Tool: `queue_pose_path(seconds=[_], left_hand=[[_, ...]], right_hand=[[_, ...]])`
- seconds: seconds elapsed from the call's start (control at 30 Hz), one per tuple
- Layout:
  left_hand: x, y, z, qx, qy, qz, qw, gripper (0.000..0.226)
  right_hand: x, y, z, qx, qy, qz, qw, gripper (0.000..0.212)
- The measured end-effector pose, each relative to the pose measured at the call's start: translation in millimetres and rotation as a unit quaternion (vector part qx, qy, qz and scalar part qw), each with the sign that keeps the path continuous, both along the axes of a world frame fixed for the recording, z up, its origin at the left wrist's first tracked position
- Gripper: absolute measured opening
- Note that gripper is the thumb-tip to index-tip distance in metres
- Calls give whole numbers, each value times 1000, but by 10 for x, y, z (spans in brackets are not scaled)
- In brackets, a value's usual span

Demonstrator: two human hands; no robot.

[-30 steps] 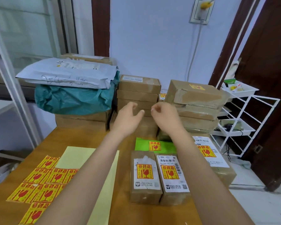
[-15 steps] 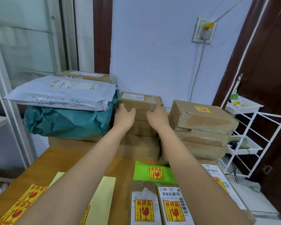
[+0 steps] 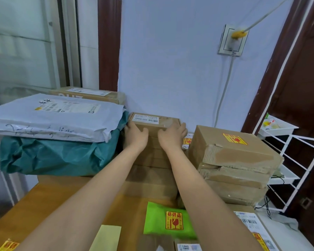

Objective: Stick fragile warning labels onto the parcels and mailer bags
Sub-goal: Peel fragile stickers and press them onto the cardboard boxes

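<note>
A flat brown parcel (image 3: 155,122) with a white address label tops the middle stack of cardboard boxes against the wall. My left hand (image 3: 136,135) grips its left end and my right hand (image 3: 172,135) grips its right end, thumbs on the front face. A green mailer bag (image 3: 158,221) with a yellow-and-red fragile label lies on the wooden table (image 3: 49,201) below my arms. Loose fragile labels (image 3: 8,245) show at the bottom left corner. To the right stands another box stack; its top box (image 3: 232,147) carries a fragile label.
A grey mailer bag (image 3: 56,116) lies on a teal bag (image 3: 58,156) over boxes at the left. A yellow backing sheet (image 3: 107,238) lies on the table. A white wire rack (image 3: 288,160) stands by the dark door at the right. A wall socket with a cable hangs above.
Both hands reached forward from above the table to the middle stack and now grip the ends of its top parcel. The view tilted up and moved closer.
</note>
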State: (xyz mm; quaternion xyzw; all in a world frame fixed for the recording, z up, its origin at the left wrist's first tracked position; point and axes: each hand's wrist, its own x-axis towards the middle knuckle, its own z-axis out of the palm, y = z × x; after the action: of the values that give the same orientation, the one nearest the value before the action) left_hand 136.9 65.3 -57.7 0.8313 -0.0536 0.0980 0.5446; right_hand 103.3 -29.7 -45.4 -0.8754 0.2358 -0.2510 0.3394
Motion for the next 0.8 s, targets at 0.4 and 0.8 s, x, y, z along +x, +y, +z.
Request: queue_pose_path(seconds=[0.4,0.8], left_hand=[[111,-61,31,-87,-16,35,995,48],[48,-196,300,-238,5,30,971,41]], right_hand=[[189,-194,-27,156,-54,-33,986,63],[71,-197,402,125,-202,-43,971,65]])
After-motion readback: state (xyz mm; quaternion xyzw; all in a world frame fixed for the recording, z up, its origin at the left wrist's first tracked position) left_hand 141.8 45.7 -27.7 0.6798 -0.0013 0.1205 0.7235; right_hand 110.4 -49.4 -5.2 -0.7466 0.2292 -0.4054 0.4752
